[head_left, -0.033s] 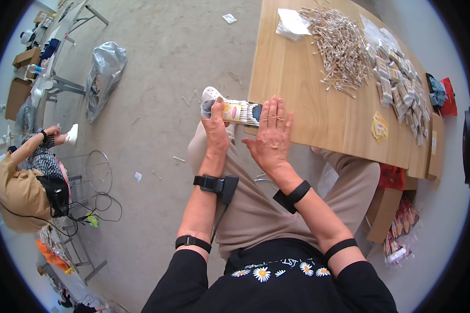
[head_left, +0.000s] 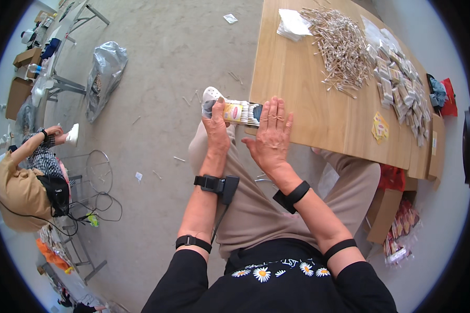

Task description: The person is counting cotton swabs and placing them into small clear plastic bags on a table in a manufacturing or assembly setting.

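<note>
My left hand (head_left: 216, 130) is closed around a clear pack of cotton swabs (head_left: 236, 111) with a yellow and white label card. The pack lies sideways at the near left corner of the wooden table (head_left: 287, 78), its swab ends pointing right. My right hand (head_left: 273, 130) is flat with fingers stretched out, its edge against or close beside the pack's right end. A dark patch shows there, and I cannot make out what it is. Further off on the table lies a large heap of loose cotton swabs (head_left: 342, 49).
Filled swab packs (head_left: 402, 91) are piled on the table's right side, near yellow label cards (head_left: 380, 127). White sheets or bags (head_left: 293, 23) lie at the far left edge. Cardboard boxes (head_left: 385, 214) stand below right. Another person (head_left: 23, 190) sits at left; a grey plastic bag (head_left: 105, 78) is on the floor.
</note>
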Available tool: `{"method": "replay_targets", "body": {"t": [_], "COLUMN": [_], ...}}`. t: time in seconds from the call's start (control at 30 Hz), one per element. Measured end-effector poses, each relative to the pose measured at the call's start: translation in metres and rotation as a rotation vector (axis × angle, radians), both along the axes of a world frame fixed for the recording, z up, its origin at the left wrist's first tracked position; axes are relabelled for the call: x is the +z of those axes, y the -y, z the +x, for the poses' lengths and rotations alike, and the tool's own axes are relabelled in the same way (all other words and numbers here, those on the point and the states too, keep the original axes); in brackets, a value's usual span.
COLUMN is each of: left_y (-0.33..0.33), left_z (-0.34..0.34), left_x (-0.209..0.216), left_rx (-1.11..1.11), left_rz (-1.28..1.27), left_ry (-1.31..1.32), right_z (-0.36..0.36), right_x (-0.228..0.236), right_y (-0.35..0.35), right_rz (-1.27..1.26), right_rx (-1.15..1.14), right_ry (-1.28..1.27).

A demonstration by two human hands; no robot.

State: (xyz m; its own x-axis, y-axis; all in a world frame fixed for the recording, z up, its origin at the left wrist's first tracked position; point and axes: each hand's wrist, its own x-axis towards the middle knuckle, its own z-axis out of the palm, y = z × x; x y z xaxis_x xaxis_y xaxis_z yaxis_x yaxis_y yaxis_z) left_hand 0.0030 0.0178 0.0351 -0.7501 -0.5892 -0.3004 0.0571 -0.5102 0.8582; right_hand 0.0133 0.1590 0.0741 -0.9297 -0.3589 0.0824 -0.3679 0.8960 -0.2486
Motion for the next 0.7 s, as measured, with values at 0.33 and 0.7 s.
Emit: {"method": "replay_targets", "body": {"t": [0.33, 0.7], "left_y": [-0.002, 0.008], "left_z": [0.0, 0.004], "left_x": [-0.001, -0.006], "left_rx": [0.018, -0.04], "left_rz": [-0.031, 0.039], "left_ry": [-0.021, -0.066], "right_z": [0.001, -0.006], "right_x": [-0.001, 0.0], "right_y": [0.018, 0.013], "right_rz": [-0.009, -0.044], "right_rx": [0.028, 0.122], "right_ry": [0.013, 0.032]}}
